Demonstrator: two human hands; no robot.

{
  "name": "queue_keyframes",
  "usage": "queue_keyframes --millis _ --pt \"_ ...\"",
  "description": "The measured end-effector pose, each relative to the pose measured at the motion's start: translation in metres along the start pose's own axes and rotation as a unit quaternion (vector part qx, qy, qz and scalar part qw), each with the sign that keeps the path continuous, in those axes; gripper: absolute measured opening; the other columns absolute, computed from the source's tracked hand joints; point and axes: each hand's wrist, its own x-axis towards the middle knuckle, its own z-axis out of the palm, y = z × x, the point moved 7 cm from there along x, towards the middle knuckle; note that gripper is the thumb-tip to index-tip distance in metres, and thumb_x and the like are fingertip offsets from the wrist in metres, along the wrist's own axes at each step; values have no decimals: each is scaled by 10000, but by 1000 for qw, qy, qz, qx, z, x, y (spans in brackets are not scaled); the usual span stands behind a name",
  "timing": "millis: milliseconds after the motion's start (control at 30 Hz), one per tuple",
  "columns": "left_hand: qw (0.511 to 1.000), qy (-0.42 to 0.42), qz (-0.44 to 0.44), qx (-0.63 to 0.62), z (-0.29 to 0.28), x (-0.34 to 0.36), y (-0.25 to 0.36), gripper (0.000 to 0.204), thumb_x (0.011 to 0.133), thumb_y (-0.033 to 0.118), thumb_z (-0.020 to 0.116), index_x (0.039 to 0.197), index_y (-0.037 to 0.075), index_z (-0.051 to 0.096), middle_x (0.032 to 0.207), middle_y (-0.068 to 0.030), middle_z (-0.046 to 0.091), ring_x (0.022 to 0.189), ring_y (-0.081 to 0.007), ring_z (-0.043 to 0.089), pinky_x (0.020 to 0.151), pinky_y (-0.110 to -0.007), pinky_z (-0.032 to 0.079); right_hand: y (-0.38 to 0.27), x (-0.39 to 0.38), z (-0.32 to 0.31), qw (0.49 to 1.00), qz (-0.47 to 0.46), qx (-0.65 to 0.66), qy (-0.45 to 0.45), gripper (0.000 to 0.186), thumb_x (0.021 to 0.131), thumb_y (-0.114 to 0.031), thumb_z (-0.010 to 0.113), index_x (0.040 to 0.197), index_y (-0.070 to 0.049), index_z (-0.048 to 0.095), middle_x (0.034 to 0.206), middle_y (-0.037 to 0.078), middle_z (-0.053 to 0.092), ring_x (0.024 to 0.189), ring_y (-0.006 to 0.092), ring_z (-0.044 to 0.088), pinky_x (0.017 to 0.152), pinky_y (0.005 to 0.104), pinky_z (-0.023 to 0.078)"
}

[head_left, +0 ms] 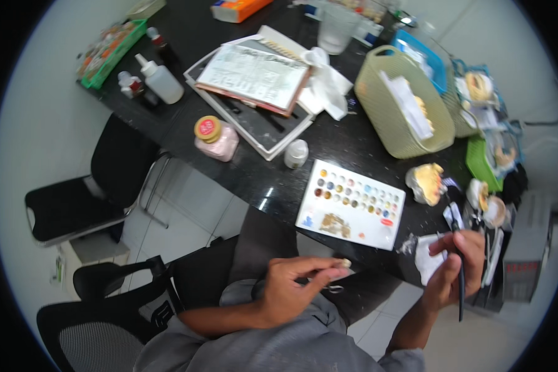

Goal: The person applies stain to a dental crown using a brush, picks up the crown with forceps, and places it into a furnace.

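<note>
Above my lap, the thumb and fingertips of my left hand (297, 282) pinch a small cream-coloured dental crown (345, 263). Just below these fingers shows a small metal loop (335, 289); I cannot tell whether it belongs to something held. My right hand (462, 266), by the table's right front edge, grips a thin dark-handled brush (460, 279) between thumb and fingers. Its upper end lies close to a white slip, so the tip is hard to make out. Between and beyond both hands is a white palette (316, 217) with rows of coloured paint wells and brown smears.
A plaster tooth model (425, 184) sits right of the palette. Behind it stands a cream basket (384, 124). Crumpled tissue (428, 257) lies near my right hand. Farther left are a small white jar (296, 154), a pink-filled jar (217, 139), a notebook (254, 74) and a squeeze bottle (162, 84).
</note>
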Motion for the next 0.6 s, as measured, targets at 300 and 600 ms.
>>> queue_keyframes --millis 300,600 --pt "998 28 -41 -36 -18 -13 -9 172 894 -63 576 1057 -104 610 1003 -184 668 929 -230 679 833 -313 556 2 -11 -6 991 97 78 51 164 892 -84 616 1001 38 600 863 120 559 613 149 579 542 219 454" --pt "998 15 -35 -55 -1 -5 -12 117 910 -18 576 997 -94 589 969 -191 671 884 -250 687 804 -316 559 9 -13 -49 998 31 -48 32 146 860 -72 636 973 16 665 787 129 630 652 175 622 583 264 488"
